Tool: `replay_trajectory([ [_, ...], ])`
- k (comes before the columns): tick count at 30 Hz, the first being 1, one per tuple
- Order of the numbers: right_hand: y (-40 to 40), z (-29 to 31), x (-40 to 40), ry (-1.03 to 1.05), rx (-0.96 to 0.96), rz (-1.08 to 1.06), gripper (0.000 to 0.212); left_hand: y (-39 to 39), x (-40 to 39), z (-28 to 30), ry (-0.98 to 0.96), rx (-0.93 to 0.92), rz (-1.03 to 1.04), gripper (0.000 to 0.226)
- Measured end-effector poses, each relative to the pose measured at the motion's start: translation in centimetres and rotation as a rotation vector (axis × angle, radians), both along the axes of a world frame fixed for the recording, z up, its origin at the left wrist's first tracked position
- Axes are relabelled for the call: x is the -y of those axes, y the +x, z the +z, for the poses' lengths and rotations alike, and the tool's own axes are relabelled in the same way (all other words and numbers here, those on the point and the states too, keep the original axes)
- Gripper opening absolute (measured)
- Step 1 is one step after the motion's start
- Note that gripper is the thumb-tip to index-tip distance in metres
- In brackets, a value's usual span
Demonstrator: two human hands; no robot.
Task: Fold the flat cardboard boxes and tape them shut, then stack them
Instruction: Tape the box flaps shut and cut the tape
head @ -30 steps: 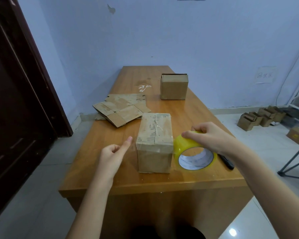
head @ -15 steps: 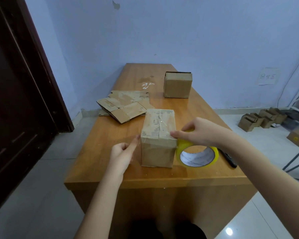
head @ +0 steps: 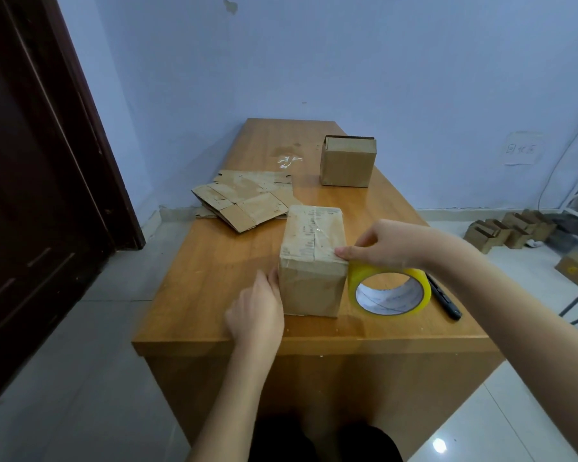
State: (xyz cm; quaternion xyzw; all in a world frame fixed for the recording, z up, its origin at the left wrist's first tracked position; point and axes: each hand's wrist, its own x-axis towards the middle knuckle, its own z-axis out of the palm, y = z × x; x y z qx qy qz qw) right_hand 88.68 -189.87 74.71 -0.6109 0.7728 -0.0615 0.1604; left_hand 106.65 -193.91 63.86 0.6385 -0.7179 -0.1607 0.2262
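- A dark door [head: 37, 181] fills the left of the frame; a pale blue wall runs behind, and grey floor tiles lie below.
- The wooden desk [head: 214, 271] runs from the lower centre up toward the wall, its near edge just below both hands.
- Flat cardboard boxes [head: 244, 203] lie in a loose pile at the desk's left edge, above centre, partly over the edge.
- The left hand [head: 259, 311] rests against the left side of the folded box [head: 311, 261], fingers straight and together, holding nothing.
- That folded box stands at centre, close to the near edge, with clear tape over its top seam.
- A second box [head: 347, 161] sits further up, near the desk's right edge.
- The right hand's [head: 391, 243] grip curls over the yellow tape roll [head: 389, 290], a fingertip on the box's top right corner.
- A black pen-like object [head: 444, 300] lies just right of the roll.
- More small boxes [head: 511, 230] sit on the floor at right.
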Motion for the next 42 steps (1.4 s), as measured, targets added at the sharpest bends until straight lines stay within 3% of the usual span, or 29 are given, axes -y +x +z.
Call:
replay_trajectory([
  [2,0.1,0.1,0.0,0.003,-0.004,-0.001,0.050,0.1,-0.5,0.1,-0.035,0.090,0.010,0.029],
  [3,0.2,0.2,-0.1,0.004,-0.003,0.002,0.049,0.4,-0.6,-0.2,-0.062,0.043,0.021,0.033],
  [5,0.2,0.1,0.0,-0.001,0.000,0.005,0.049,1.0,-1.1,-0.5,-0.085,-0.269,0.040,0.047],
  [7,0.2,-0.1,0.1,-0.012,0.000,0.001,0.050,1.0,-2.2,0.1,-0.037,-0.791,0.017,0.049],
  [8,0.2,-0.1,0.2,-0.018,0.001,-0.004,0.050,0.7,-3.2,0.5,0.015,-0.953,-0.022,0.046],
  [9,0.2,-0.2,0.2,-0.018,0.000,-0.010,0.050,0.2,-4.3,0.7,0.055,-0.989,-0.075,0.045],
  [11,0.1,-0.2,0.3,-0.012,-0.005,-0.016,0.051,-0.9,-6.0,-0.1,0.058,-0.797,-0.157,0.053],
  [14,0.0,-0.2,0.6,0.001,-0.010,-0.014,0.057,-1.5,-6.5,-0.9,0.092,-0.523,-0.112,0.072],
  [21,0.2,-0.1,0.7,0.011,-0.023,-0.018,0.060,-0.5,-5.5,1.4,0.227,-0.340,-0.078,0.070],
  [23,0.1,-0.1,0.8,0.015,-0.028,-0.021,0.060,0.5,-4.6,3.0,0.067,-0.167,-0.006,0.069],
  [25,0.2,0.0,1.0,0.026,-0.051,-0.016,0.055,1.0,-3.9,4.5,-0.271,-0.010,0.067,0.068],
  [27,0.2,0.1,1.1,0.021,-0.073,-0.002,0.053,0.2,-3.8,5.5,-0.572,0.058,-0.110,0.060],
  [30,0.1,0.2,1.1,0.044,-0.069,0.012,0.053,-1.3,-3.8,4.2,-0.615,0.283,-0.464,0.059],
  [32,0.1,0.2,1.1,0.062,-0.057,0.012,0.052,-1.2,-3.5,3.7,-0.590,0.319,-0.492,0.061],
  [39,-0.8,0.3,0.3,0.006,0.116,0.046,0.052,-1.7,-3.0,3.5,-0.595,0.169,-0.418,0.061],
  [42,-1.2,0.0,-0.2,-0.045,0.160,0.058,0.044,-1.7,-3.6,3.5,-0.552,0.207,-0.376,0.060],
])
